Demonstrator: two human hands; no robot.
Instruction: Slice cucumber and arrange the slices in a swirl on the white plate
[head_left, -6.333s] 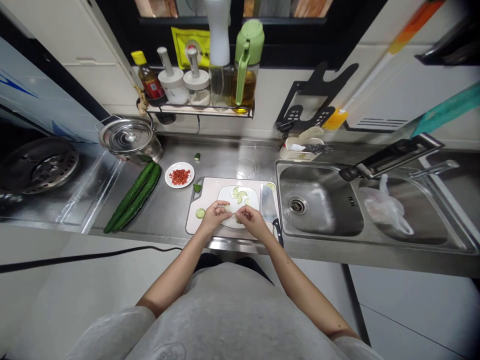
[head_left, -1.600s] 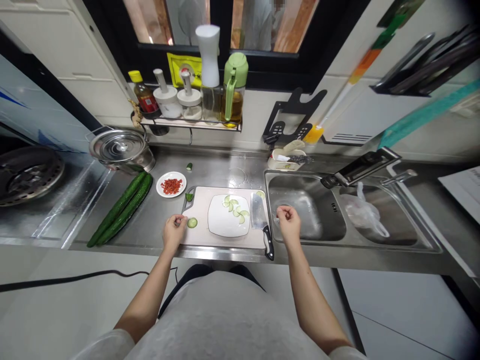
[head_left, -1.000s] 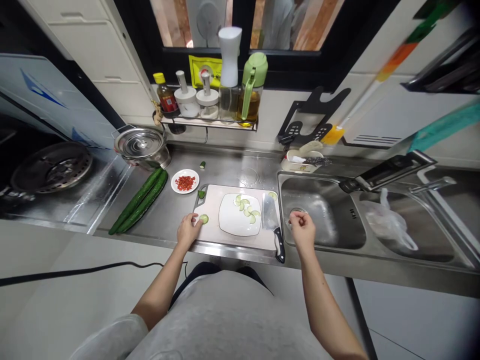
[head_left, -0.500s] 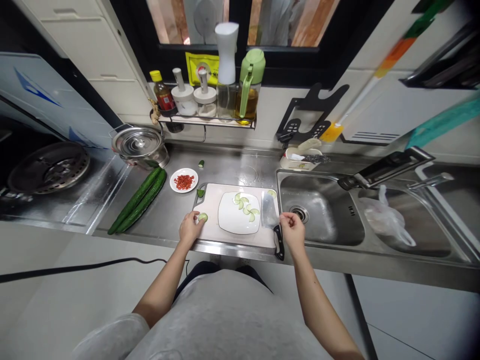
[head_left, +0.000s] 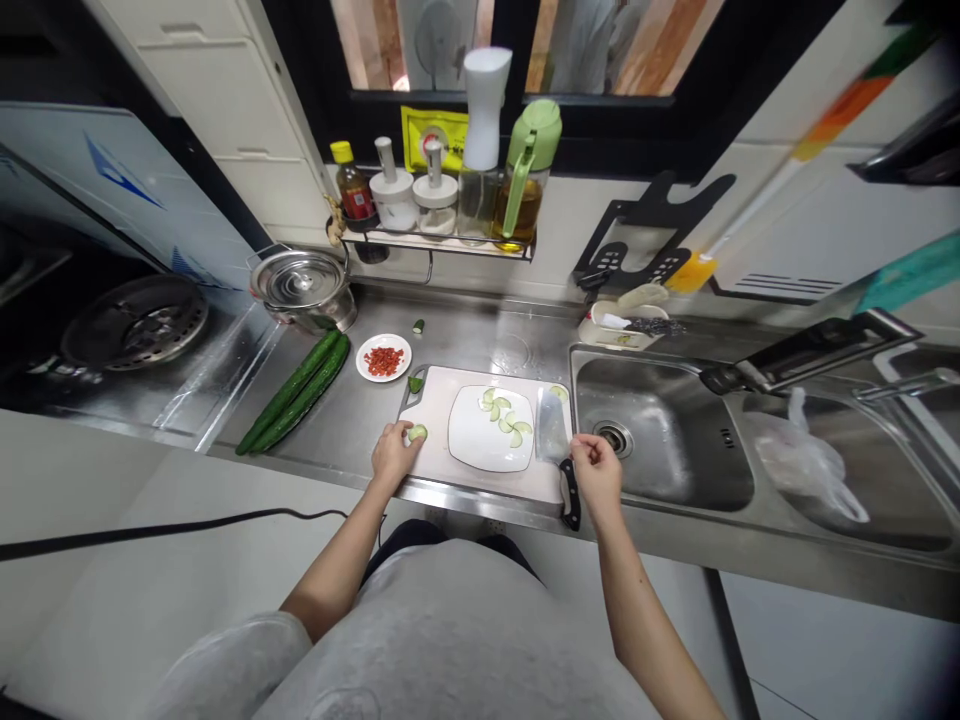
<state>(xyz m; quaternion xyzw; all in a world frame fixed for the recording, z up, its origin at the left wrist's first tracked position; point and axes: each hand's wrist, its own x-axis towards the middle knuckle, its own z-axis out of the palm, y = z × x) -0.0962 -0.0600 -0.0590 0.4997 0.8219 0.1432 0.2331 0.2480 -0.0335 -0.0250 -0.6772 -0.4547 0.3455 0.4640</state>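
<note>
My left hand (head_left: pixel 393 455) grips a short piece of cucumber (head_left: pixel 418 432) at the left side of the pale cutting board (head_left: pixel 433 465). On the board lies a white squarish plate (head_left: pixel 480 445) with several thin cucumber slices (head_left: pixel 495 403) fanned out across its upper and right parts. A kitchen knife (head_left: pixel 553 425) rests on the board to the right of the plate, its black handle towards me. Just right of that handle, my right hand (head_left: pixel 598 474) is closed in a pinch; whatever is between its fingertips is too small to make out.
Two whole cucumbers (head_left: pixel 296 395) lie at left beside a lidded steel pot (head_left: pixel 300 285). A small plate (head_left: pixel 364 372) holds chopped red pieces. The sink (head_left: pixel 675 440) is at right, with a plastic bag (head_left: pixel 806 450) in its second basin. Bottles stand on a wall rack (head_left: pixel 442 242).
The whole view has shifted, so things sit slightly further right. Both hands keep nearly the same places over the counter, and the slices, plate and knife look unmoved.
</note>
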